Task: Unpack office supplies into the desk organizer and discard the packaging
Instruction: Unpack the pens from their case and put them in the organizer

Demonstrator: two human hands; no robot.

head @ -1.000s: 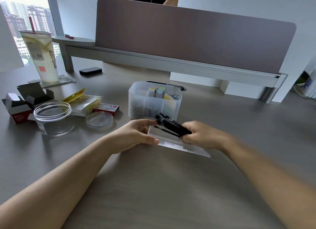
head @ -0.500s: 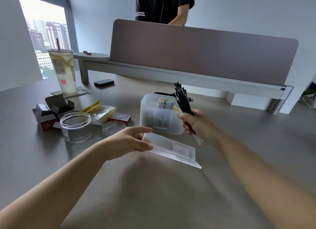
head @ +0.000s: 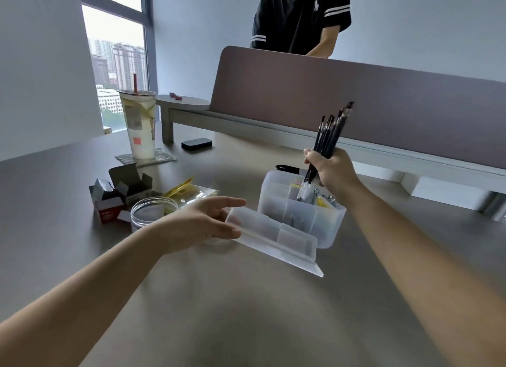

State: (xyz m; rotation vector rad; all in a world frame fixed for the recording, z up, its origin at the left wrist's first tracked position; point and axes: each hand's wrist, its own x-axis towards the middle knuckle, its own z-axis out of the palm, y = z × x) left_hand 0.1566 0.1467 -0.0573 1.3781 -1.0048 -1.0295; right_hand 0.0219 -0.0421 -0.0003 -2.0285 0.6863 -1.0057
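On the counter [head: 246,312], head view: the right hand [head: 332,169] grips a bundle of black pens [head: 327,139], fingers curled round the shafts, pens standing steeply with caps up toward 1 o'clock. Their lower clear tips reach into a rear compartment of the desk organizer [head: 301,216], a translucent plastic tub with inner dividers, sited just beyond centre at 1 o'clock from the left hand [head: 202,224]. Other small items sit in its compartments; they cannot be made out.

The left hand holds the empty clear pen box [head: 273,238] by its left end, thumb beneath, forefinger extended above. The box is tilted, its far end touching or just before the organizer's front wall; which, I cannot tell.

Labels: the tall drink cup [head: 139,125] at 10 o'clock carries a printed sticker and a red square, unreadable. The red-and-black cartons [head: 115,197], flaps open, bear small illegible print. A yellow-topped packet [head: 189,191] and a clear round jar [head: 152,210] lie beside them.

Open counter runs from the hands to the near edge, and to the right of the organizer. The partition panel [head: 356,101] bounds the far side; a person in a black shirt [head: 301,16] stands behind it.
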